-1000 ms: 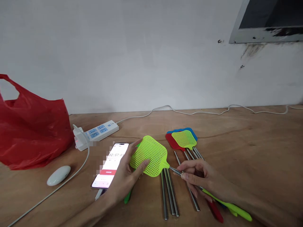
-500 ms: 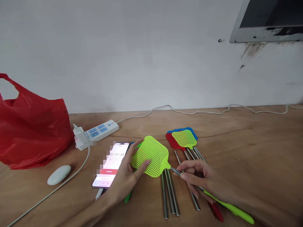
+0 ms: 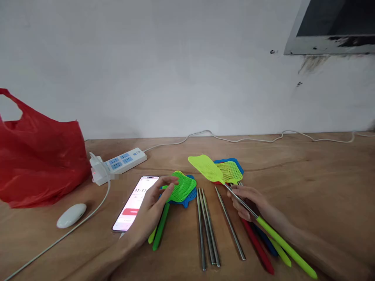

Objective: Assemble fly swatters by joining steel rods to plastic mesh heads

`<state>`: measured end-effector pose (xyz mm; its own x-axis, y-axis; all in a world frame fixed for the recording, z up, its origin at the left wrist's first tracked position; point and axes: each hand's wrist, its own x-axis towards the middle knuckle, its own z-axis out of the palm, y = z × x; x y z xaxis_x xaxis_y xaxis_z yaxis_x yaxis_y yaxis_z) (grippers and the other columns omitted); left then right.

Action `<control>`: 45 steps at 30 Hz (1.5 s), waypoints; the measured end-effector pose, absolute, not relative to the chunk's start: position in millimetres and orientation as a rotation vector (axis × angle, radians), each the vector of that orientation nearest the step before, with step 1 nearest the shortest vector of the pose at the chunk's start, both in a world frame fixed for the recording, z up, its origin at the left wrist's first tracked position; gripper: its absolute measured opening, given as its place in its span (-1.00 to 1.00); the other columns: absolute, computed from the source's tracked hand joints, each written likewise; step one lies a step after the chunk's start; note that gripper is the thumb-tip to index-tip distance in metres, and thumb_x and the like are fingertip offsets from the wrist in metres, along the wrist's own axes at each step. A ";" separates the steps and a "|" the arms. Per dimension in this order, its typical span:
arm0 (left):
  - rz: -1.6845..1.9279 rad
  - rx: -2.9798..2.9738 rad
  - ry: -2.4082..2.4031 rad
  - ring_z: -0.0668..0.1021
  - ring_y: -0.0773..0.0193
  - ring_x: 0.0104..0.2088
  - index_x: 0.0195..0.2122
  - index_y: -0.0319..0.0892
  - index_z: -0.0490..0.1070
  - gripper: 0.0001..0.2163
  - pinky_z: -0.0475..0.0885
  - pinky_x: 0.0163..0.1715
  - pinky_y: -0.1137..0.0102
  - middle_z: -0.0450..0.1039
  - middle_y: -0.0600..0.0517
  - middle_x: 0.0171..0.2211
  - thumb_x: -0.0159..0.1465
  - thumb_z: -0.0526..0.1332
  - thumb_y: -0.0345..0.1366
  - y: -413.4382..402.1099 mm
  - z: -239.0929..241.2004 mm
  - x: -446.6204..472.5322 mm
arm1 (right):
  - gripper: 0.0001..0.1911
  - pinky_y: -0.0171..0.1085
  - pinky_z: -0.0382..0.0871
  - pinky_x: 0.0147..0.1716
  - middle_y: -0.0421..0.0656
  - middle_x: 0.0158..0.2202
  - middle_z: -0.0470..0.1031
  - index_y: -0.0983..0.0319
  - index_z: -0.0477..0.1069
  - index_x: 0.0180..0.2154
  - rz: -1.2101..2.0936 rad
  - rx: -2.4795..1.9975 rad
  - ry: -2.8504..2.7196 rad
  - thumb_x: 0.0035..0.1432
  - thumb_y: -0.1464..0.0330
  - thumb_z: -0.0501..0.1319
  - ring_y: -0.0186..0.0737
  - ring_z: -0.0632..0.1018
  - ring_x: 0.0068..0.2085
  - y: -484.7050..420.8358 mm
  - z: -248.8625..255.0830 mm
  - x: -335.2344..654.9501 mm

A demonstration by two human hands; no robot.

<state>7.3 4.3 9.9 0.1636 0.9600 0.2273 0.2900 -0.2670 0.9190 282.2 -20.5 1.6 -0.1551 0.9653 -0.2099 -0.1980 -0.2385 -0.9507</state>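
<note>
My right hand (image 3: pixel 249 203) grips the metal shaft of a yellow-green fly swatter (image 3: pixel 206 168); its perforated head is tilted up to the left and its handle points down to the right. Beneath it lies a pile of assembled swatters, with a yellow-green head (image 3: pixel 230 171), a blue rim (image 3: pixel 238 164) and a red handle (image 3: pixel 258 246). My left hand (image 3: pixel 159 195), fingers apart and empty, hovers beside loose swatter heads, a green one (image 3: pixel 183 187) over a blue one (image 3: pixel 190 195). Several metal rods (image 3: pixel 208 230) lie between my hands, with one rod (image 3: pixel 231 224) apart. Green handles (image 3: pixel 161 228) lie below my left hand.
A phone (image 3: pixel 131 207) with a running timer lies left of my left hand. Farther left are a white power strip (image 3: pixel 125 160), a white mouse-shaped object (image 3: pixel 71 215), a cable (image 3: pixel 70 232) and a red plastic bag (image 3: pixel 43 164). A wall stands behind the wooden table (image 3: pixel 322 187).
My left hand has let go of the yellow-green swatter head and drawn back left. My right hand has carried the swatter up and right, over the pile, uncovering the loose green and blue heads.
</note>
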 end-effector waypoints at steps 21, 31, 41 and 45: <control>0.505 1.927 0.922 0.39 0.32 -0.42 -0.23 -0.17 0.44 -0.68 0.25 -0.43 0.45 0.37 0.11 -0.43 0.43 0.06 -0.05 -17.0 13.1 21.2 | -0.78 -0.33 0.49 -0.22 -0.09 -0.12 0.65 0.15 0.54 -0.15 1.710 -0.827 -0.813 0.22 0.19 0.34 -0.23 0.65 -0.15 -30.1 1.5 275.4; 0.431 1.940 0.900 0.25 0.34 -0.45 -0.28 -0.17 0.44 -0.67 0.12 -0.49 0.45 0.17 0.15 -0.49 0.41 0.10 -0.01 -21.9 14.7 20.6 | -0.76 -0.29 0.49 -0.37 -0.27 -0.49 0.52 0.14 0.53 -0.27 1.362 -1.050 -1.285 0.10 0.14 0.41 -0.31 0.53 -0.43 -41.1 10.0 272.7; 0.433 1.904 0.824 0.20 0.41 -0.58 -0.43 -0.17 0.28 -0.62 0.06 -0.61 0.49 0.10 0.19 -0.61 0.42 0.08 0.01 -27.9 8.9 27.5 | -0.65 -0.28 0.48 -0.38 -0.23 -0.51 0.52 0.19 0.51 -0.32 1.431 -1.031 -1.214 0.04 0.05 0.42 -0.30 0.52 -0.47 -39.6 7.5 272.8; 0.410 1.805 0.823 0.22 0.44 -0.65 -0.42 -0.17 0.30 -0.56 0.05 -0.65 0.51 0.11 0.20 -0.63 0.41 0.04 0.09 -23.5 13.1 27.1 | -0.60 -0.36 0.40 -0.47 -0.26 -0.53 0.46 0.18 0.54 -0.37 1.367 -1.029 -0.943 -0.16 0.06 0.53 -0.35 0.43 -0.49 -30.2 5.8 276.8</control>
